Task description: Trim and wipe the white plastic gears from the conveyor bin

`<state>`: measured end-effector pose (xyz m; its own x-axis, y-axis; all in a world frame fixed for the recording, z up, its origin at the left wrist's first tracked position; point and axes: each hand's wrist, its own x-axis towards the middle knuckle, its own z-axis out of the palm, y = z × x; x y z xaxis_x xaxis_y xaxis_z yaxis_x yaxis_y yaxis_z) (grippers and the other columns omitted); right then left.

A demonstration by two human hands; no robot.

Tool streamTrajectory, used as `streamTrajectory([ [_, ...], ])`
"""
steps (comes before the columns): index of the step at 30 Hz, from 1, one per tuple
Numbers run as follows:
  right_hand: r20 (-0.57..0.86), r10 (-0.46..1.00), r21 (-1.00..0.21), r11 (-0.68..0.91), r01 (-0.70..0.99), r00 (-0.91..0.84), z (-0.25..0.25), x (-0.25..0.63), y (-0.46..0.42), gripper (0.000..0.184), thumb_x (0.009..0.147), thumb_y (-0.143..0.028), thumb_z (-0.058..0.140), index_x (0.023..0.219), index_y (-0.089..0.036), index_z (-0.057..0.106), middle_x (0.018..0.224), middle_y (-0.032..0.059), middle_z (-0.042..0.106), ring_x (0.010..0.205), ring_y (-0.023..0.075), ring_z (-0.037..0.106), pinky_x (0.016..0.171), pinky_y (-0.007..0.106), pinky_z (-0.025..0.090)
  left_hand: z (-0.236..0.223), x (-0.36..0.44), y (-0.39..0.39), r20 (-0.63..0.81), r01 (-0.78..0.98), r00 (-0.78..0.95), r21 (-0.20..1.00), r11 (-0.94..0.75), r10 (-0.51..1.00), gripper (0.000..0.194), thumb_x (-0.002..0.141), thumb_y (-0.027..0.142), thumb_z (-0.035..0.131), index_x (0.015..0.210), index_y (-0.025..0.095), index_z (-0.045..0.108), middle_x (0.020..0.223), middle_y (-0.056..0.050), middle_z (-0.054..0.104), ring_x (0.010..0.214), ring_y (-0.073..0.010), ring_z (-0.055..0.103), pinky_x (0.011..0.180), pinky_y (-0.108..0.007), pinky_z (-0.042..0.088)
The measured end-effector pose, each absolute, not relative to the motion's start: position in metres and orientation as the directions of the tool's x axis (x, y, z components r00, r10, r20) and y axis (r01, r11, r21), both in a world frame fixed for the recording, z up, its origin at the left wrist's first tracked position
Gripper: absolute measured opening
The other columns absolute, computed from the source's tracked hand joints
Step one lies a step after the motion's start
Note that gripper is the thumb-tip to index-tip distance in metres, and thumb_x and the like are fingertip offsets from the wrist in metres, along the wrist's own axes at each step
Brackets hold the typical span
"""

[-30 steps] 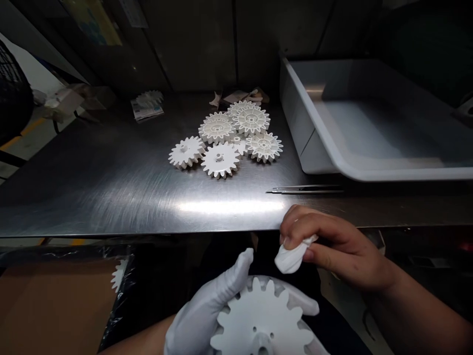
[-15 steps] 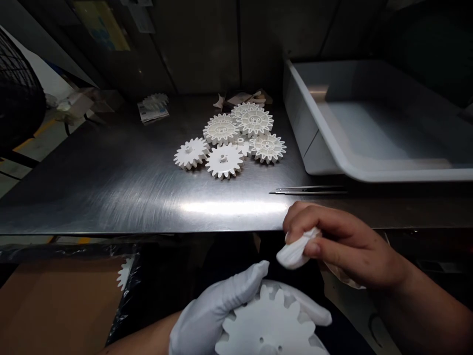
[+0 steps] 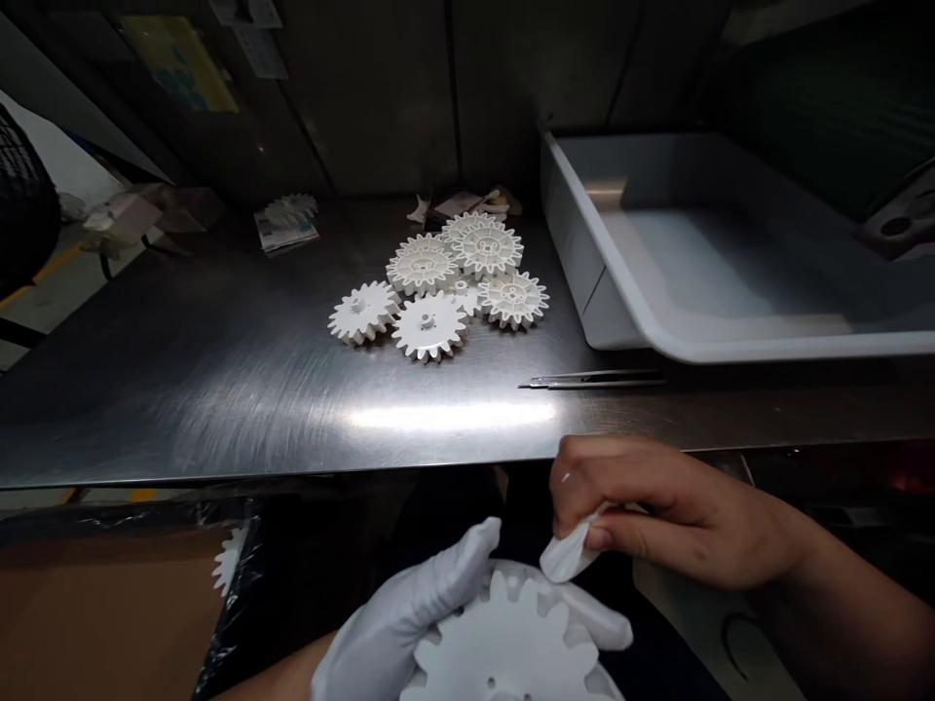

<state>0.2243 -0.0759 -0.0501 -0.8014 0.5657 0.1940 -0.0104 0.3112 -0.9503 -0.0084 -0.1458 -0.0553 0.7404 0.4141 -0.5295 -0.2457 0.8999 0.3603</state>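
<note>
My left hand (image 3: 409,608), in a white glove, cradles a large white plastic gear (image 3: 504,633) low in the view, its thumb raised and its fingers behind the gear. The gear's lower part is cut off by the frame. My bare right hand (image 3: 650,506) pinches a crumpled white cloth (image 3: 566,557) between thumb and fingers. The cloth hangs near the gear's upper right teeth; I cannot tell whether it touches them. Beyond, on the metal table (image 3: 241,389), lies a cluster of white gears (image 3: 430,326), some overlapping. Tweezers (image 3: 591,380) lie near the table's front edge.
A large grey-white bin (image 3: 599,224) stands at the table's right. Back left, another gear rests on a paper (image 3: 284,232). Below left is a cardboard box (image 3: 94,604) with black plastic along its edge and a gear (image 3: 230,560) at its side. A black fan (image 3: 25,195) stands far left.
My right hand has come down with the cloth, closer to the gear's teeth. My left hand still holds the gear. The whole view has shifted slightly.
</note>
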Motion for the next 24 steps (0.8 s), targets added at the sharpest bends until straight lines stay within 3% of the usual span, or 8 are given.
streamTrajectory([
  [2, 0.197, 0.625, -0.946, 0.324, 0.021, -0.756, -0.05, 0.228, -0.078, 0.013, 0.097, -0.014, 0.055, 0.101, -0.014, 0.067, 0.089, 0.0057, 0.063, 0.083, 0.0161, 0.06, 0.074, 0.028, 0.047, -0.055, -0.01, -0.146, -0.546, -0.24, 0.733, 0.352, 0.905, 0.406, 0.071, 0.096, 0.061, 0.036, 0.088, 0.004, 0.078, 0.079, -0.016, 0.074, 0.075, -0.0207, 0.069, 0.077, -0.023, 0.046],
  [4, 0.236, 0.649, -0.945, 0.326, -0.016, -0.723, -0.05, 0.23, -0.081, 0.014, 0.097, -0.013, 0.055, 0.104, -0.015, 0.066, 0.091, 0.006, 0.063, 0.084, 0.0167, 0.06, 0.075, 0.028, 0.048, -0.058, -0.009, -0.147, -0.55, -0.248, 0.736, 0.323, 0.913, 0.394, 0.072, 0.093, 0.064, 0.041, 0.085, 0.003, 0.078, 0.077, -0.016, 0.073, 0.073, -0.0214, 0.069, 0.075, -0.023, 0.046],
  [8, 0.226, 0.569, -0.953, 0.298, -0.058, -0.791, -0.052, 0.23, -0.084, 0.015, 0.097, -0.014, 0.054, 0.103, -0.013, 0.068, 0.09, 0.0079, 0.063, 0.085, 0.0175, 0.061, 0.076, 0.03, 0.05, -0.065, -0.009, -0.149, -0.511, -0.261, 0.777, 0.271, 0.927, 0.368, 0.068, 0.088, 0.066, 0.05, 0.083, 0.004, 0.078, 0.076, -0.015, 0.073, 0.076, -0.0208, 0.068, 0.069, -0.02, 0.042],
  [11, 0.149, 0.557, -0.954, 0.3, 0.03, -0.817, -0.051, 0.233, -0.082, 0.016, 0.098, -0.015, 0.054, 0.102, -0.012, 0.068, 0.09, 0.0084, 0.063, 0.084, 0.0168, 0.06, 0.075, 0.029, 0.049, -0.065, -0.01, -0.149, -0.518, -0.247, 0.774, 0.281, 0.927, 0.363, 0.076, 0.096, 0.064, 0.03, 0.087, 0.004, 0.077, 0.077, -0.016, 0.072, 0.075, -0.0212, 0.068, 0.067, -0.022, 0.04],
  [15, 0.199, 0.604, -0.945, 0.327, 0.012, -0.772, -0.047, 0.235, -0.078, 0.015, 0.099, -0.017, 0.054, 0.102, -0.014, 0.068, 0.087, 0.0063, 0.063, 0.083, 0.0165, 0.06, 0.075, 0.029, 0.048, -0.057, -0.008, -0.145, -0.562, -0.208, 0.741, 0.328, 0.921, 0.367, 0.086, 0.101, 0.054, 0.01, 0.087, 0.002, 0.077, 0.077, -0.018, 0.072, 0.076, -0.0214, 0.069, 0.078, -0.025, 0.045],
  [21, 0.29, 0.657, -0.934, 0.353, -0.056, -0.696, -0.052, 0.23, -0.08, 0.016, 0.097, -0.015, 0.057, 0.109, -0.019, 0.067, 0.096, 0.0077, 0.064, 0.091, 0.0198, 0.06, 0.08, 0.033, 0.049, -0.058, -0.001, -0.145, -0.552, -0.239, 0.75, 0.289, 0.927, 0.365, 0.077, 0.094, 0.065, 0.033, 0.089, 0.002, 0.078, 0.079, -0.018, 0.073, 0.079, -0.0235, 0.07, 0.077, -0.024, 0.048],
  [24, 0.224, 0.716, -0.972, 0.213, -0.098, -0.661, -0.057, 0.231, -0.086, 0.012, 0.097, -0.021, 0.059, 0.106, -0.021, 0.067, 0.095, 0.0061, 0.062, 0.087, 0.0192, 0.058, 0.076, 0.032, 0.046, -0.061, -0.003, -0.146, -0.517, -0.255, 0.767, 0.298, 0.92, 0.38, 0.082, 0.098, 0.06, 0.02, 0.09, 0.002, 0.078, 0.079, -0.019, 0.073, 0.078, -0.0233, 0.07, 0.079, -0.025, 0.047],
])
